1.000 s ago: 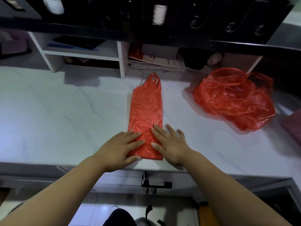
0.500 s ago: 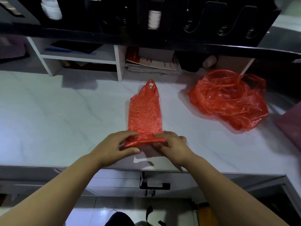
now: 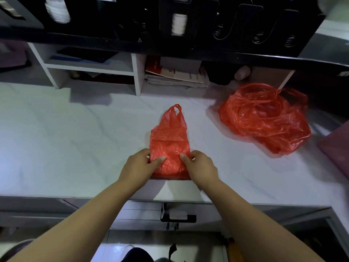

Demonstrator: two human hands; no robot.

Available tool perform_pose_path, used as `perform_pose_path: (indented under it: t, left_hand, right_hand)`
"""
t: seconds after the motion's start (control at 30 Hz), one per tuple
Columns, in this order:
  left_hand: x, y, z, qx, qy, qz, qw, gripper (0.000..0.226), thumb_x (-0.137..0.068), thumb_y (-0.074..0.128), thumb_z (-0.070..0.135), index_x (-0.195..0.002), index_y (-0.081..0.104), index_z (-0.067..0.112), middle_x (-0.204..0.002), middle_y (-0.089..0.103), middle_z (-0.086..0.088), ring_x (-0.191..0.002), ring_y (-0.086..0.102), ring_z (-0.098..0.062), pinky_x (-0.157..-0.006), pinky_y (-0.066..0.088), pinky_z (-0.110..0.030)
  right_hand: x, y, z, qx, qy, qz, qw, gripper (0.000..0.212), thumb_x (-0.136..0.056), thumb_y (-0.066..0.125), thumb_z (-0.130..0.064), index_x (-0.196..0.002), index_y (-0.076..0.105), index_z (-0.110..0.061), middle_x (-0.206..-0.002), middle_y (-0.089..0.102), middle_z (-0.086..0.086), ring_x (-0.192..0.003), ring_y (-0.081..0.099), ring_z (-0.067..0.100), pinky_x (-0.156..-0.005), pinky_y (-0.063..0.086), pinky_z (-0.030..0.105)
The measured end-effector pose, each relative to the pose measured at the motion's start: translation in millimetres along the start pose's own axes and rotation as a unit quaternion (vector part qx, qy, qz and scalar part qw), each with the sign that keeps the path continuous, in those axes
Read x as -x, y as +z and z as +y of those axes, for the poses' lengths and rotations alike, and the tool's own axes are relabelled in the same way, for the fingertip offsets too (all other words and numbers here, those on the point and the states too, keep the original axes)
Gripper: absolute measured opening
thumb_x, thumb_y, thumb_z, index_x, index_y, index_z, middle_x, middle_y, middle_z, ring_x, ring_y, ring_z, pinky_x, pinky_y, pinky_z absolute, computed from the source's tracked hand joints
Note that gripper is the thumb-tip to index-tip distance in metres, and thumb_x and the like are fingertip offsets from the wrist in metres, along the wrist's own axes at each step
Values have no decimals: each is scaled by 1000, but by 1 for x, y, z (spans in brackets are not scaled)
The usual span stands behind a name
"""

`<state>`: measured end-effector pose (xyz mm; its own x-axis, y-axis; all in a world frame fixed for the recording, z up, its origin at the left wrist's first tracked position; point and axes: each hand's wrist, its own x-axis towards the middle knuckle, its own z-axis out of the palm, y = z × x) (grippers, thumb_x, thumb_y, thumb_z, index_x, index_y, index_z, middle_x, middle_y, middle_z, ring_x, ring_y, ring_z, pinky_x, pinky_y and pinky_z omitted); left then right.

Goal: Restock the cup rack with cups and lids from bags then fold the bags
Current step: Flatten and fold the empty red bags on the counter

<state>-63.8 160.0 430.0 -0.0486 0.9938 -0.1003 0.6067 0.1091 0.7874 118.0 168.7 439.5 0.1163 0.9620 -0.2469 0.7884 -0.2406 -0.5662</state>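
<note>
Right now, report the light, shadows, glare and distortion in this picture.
Head view: the left hand and right hand throw soft shadows on the counter toward its near edge; small glints sit on the crumpled bag; the folded bag looks sharp; the cup rack is dark, underexposed; wide-angle distortion splays the white shelf uprights.

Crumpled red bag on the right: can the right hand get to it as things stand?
Probably yes, but not at once: the right hand pinches the half-folded bag and must let go first. The crumpled bag lies on the same counter, with nothing between them.
</note>
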Motion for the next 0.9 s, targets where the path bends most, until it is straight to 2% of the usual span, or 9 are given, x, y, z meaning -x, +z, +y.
perform_pose_path:
  t: [0.13, 0.2, 0.33, 0.47, 0.57, 0.63, 0.7, 0.77, 0.9]
  left_hand:
    - [-4, 7, -1, -81, -26, 33, 996, 48, -83, 60, 54, -115, 50, 20, -81, 68, 0, -76, 63, -18, -57, 43, -28]
    - [-6, 10, -1, -137, -6, 43, 990, 57, -85, 57, 55, -126, 41, 19, -88, 67, -3, -81, 63, -23, -58, 42, -29]
    - [-10, 13, 1, -203, 19, 57, 977, 61, -88, 53, 52, -133, 33, 17, -98, 66, -9, -86, 64, -29, -65, 47, -33]
    - [-12, 12, 3, -214, 63, 68, 972, 65, -89, 54, 44, -141, 29, 14, -114, 56, -11, -92, 60, -33, -67, 46, -35]
    - [-18, 15, -5, -279, 244, 128, 920, 49, -90, 48, 37, -126, 54, 4, -118, 57, -17, -100, 52, -35, -80, 47, -42]
    - [-24, 17, -11, -317, 310, 68, 894, 53, -93, 37, 40, -129, 54, 4, -133, 53, -15, -123, 44, -33, -100, 36, -42]
    - [-27, 17, -13, -351, 284, -32, 891, 73, -93, 10, 56, -145, 33, 9, -154, 26, -7, -143, 17, -24, -116, 11, -35]
    - [-29, 18, -19, -365, 235, -92, 896, 96, -75, -28, 66, -150, 4, 16, -155, -7, 4, -140, -13, -11, -115, -10, -29]
    - [-31, 21, -25, -374, 204, -104, 899, 102, -65, -38, 65, -150, -4, 19, -155, -12, 7, -139, -18, -8, -113, -12, -28]
  right_hand:
    - [-1, 6, -4, 59, -12, 54, 997, 42, -93, 47, -55, -109, 46, -17, -98, 65, 4, -88, 63, 26, -76, 51, 37]
    - [-2, 11, -4, 112, -45, 80, 989, 44, -94, 48, -52, -120, 42, -17, -108, 61, 5, -95, 61, 27, -79, 49, 39]
    - [-4, 21, 2, 180, -242, 175, 937, 45, -91, 47, -47, -121, 60, -16, -126, 56, 11, -110, 55, 33, -83, 46, 45]
    - [-9, 19, 8, 231, -250, -38, 939, 68, -96, 9, -53, -152, 19, -17, -162, 4, 1, -148, 2, 21, -116, 8, 43]
    - [-14, 22, 10, 266, -232, -75, 933, 66, -98, 4, -52, -154, 1, -18, -162, -7, -1, -148, -9, 16, -117, -4, 40]
    - [-15, 24, 9, 266, -219, -86, 935, 64, -100, 8, -51, -153, -4, -17, -161, -9, -2, -148, -11, 14, -117, -4, 42]
    - [-14, 22, 8, 277, -214, -87, 933, 79, -88, -10, -63, -153, -7, -18, -161, -11, -3, -147, -12, 13, -117, -3, 43]
    - [-14, 21, 8, 278, -216, -85, 932, 94, -72, -22, -64, -153, -7, -19, -161, -12, -4, -147, -13, 13, -116, -3, 43]
    - [-18, 22, 12, 267, -220, -84, 935, 89, -74, -18, -62, -153, -8, -22, -161, -12, -6, -147, -13, 12, -116, -6, 41]
